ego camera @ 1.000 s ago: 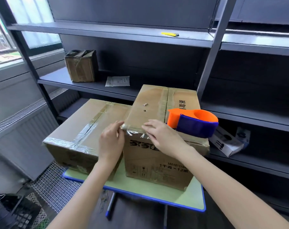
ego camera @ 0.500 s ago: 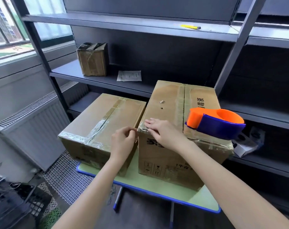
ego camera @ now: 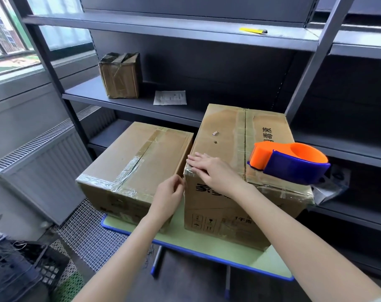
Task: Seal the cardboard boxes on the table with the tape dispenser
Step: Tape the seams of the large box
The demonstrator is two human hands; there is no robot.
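- Right hand (ego camera: 213, 173): fingers straight and flat, pressing on the near-left top corner of the taller box (ego camera: 224, 136). Nothing gripped.
- Left hand (ego camera: 169, 198): fingers curled at that box's left vertical corner. Thumb and forefinger seem to pinch the tape end (ego camera: 183, 185) where it wraps round. The film is clear, so I can barely make out the strip itself.
- Tape dispenser (ego camera: 292, 164): lying free on top of the taller box, towards its right near edge, well apart from both hands.
- Lower box (ego camera: 137, 158): just beside on the left, seams already taped. Both boxes stand on the green table (ego camera: 207, 243).
- Step in hand, as I judge it: bedding the edge strip down at the corner.
- Method: hold the top face flat with the right palm so the strip cannot lift. Draw the end taut with the left, lay it onto the side face, then rub outward from the corner.
- Risk: slack here would wrinkle the film or trap air, and a folded end sticks to itself.
- The gap between the boxes is narrow, so there is little room for the fingers.
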